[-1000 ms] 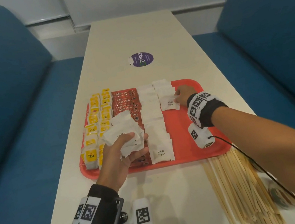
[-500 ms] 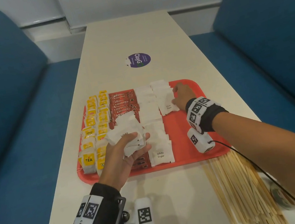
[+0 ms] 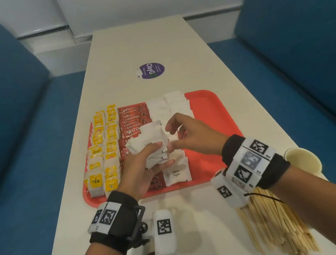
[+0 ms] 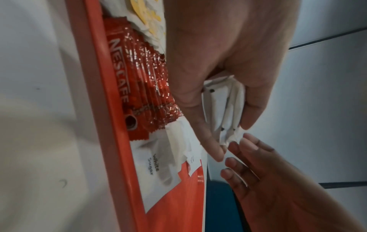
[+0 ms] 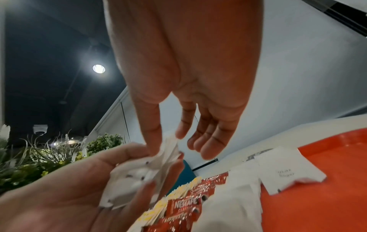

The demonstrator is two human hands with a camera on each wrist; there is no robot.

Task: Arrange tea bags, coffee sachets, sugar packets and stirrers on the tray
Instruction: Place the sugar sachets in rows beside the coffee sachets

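Red tray point(image 3: 208, 107) on white table point(image 3: 144, 42): yellow tea bags point(image 3: 102, 151) far left, red Nescafe coffee sachets point(image 3: 133, 119) next, white sugar packets point(image 3: 177, 172) in the middle columns. Left hand point(image 3: 141, 172) clasps a bundle of sugar packets point(image 3: 149, 143) above the tray. Right hand point(image 3: 193, 136), fingers loosely spread, thumb and forefinger meeting the bundle's edge; firm pinch not discernible. Wooden stirrers point(image 3: 274, 225) heaped on the table beside the tray; paper cup point(image 3: 301, 160) close by.

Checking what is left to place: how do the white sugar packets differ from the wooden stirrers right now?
The white sugar packets lie in rows on the red plastic tray, with a bunch more held in the left hand; the wooden stirrers lie loose on the table, off the tray. Packets are flat squares; stirrers are thin sticks. The right hand reaches for the packets, not the stirrers.
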